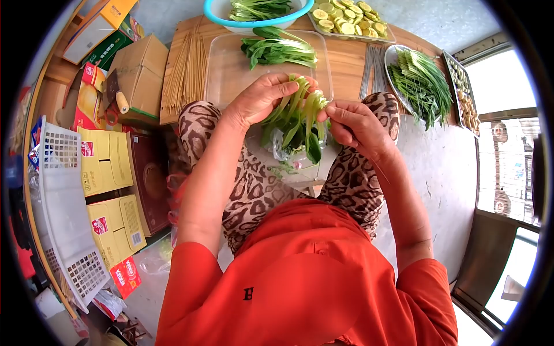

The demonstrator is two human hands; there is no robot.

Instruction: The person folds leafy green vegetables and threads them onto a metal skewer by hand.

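Note:
A bunch of leafy greens (300, 115) with pale stems hangs folded between my hands, above my lap. My left hand (262, 95) is closed on the stems from the left and above. On the right side of the bunch, my right hand (358, 124) is pinched close to the stems; a thin line running back beneath its wrist looks like a skewer, mostly hidden by the fingers. Below the greens is a clear plastic bag (280, 144), partly covered by leaves. More greens (280, 49) lie in a clear plastic tray (228, 63) just beyond my hands.
Bamboo skewers (183, 75) lie on the wooden table's left, metal skewers (375, 69) on its right. Around them stand a blue-rimmed basin (257, 23), sliced squash (349, 18) and long green leaves (420, 81). Cardboard boxes (138, 69), a knife (118, 95) and a white basket (66, 196) are left.

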